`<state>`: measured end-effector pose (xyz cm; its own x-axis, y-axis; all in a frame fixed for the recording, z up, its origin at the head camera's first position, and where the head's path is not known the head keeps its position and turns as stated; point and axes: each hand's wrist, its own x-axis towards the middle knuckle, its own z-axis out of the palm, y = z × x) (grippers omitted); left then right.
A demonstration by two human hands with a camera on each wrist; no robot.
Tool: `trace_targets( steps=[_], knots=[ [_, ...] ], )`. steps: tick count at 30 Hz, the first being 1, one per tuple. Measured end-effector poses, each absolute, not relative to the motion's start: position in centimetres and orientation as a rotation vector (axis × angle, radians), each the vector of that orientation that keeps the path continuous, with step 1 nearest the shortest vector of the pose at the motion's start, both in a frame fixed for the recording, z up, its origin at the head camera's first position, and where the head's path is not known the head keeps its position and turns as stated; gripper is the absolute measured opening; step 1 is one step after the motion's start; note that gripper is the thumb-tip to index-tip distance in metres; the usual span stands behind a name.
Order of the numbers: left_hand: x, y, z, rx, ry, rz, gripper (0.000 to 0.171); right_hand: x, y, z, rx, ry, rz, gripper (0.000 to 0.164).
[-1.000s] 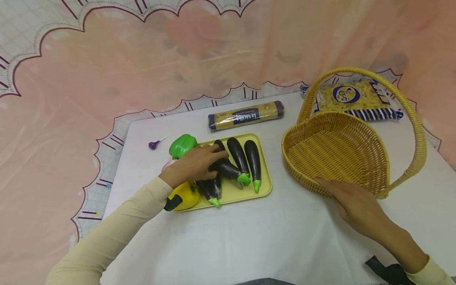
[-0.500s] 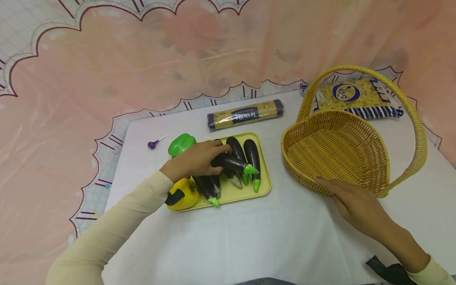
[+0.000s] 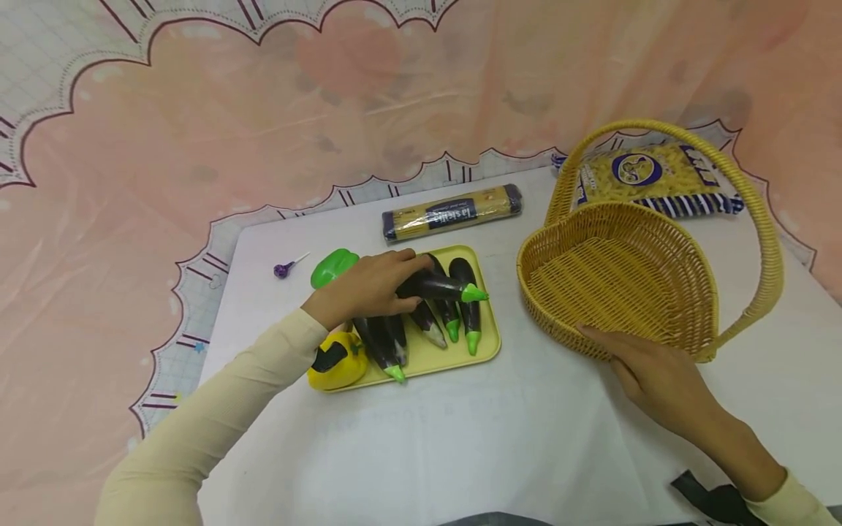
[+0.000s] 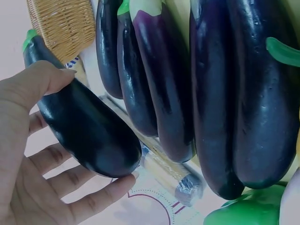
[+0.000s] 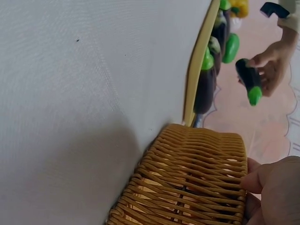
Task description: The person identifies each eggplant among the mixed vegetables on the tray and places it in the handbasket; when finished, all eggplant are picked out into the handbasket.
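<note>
Peach-pink cloth with a scalloped, maroon-edged border is hanging behind a table (image 3: pixel 500 438) spread with white fabric. At the left, a cream sleeve (image 3: pixel 217 416) is stretching in, its knit creasing at the elbow. Beyond it a lollipop (image 3: pixel 281 271), a small purple-wrapped ball on a thin white stick, is lying on the cloth. Next, a lobed, shiny green pepper (image 3: pixel 329 268) is sitting by the far corner of a shallow yellow tray (image 3: pixel 454 356) with rounded corners, while a plump yellow pepper (image 3: pixel 342 374) is resting at the near corner. Over the tray the left hand (image 3: pixel 368 283) is gripping a glossy, club-shaped eggplant (image 3: pixel 434 286), thumb across its neck and fingers beneath; it is hanging above the rest, its green cap pointing right. Five other eggplants (image 3: pixel 471 315) are lying lengthwise below, some green-capped, two with whitish ends. Behind the tray a long spaghetti packet (image 3: pixel 454 213) is gleaming in crinkled plastic. Farther right, a honey-coloured wicker basket (image 3: pixel 531 296) is standing with its tall wrapped handle arching up, a pillowy pasta bag (image 3: pixel 647 175) lying behind it. The right hand (image 3: pixel 658 376) is pinching the basket's woven near rim.
</note>
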<state>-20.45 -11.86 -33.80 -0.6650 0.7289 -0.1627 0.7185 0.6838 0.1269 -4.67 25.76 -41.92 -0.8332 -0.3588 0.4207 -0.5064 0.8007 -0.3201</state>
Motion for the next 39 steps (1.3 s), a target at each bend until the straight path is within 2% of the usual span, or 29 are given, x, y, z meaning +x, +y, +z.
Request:
trace_targets(
  steps=[39],
  knots=[
    [-21.8, -8.3, -32.7, 1.267, 2.743, 0.052, 0.057, -4.7, 25.7, -42.6, 0.622, -2.598, 0.582, 0.055]
  ],
)
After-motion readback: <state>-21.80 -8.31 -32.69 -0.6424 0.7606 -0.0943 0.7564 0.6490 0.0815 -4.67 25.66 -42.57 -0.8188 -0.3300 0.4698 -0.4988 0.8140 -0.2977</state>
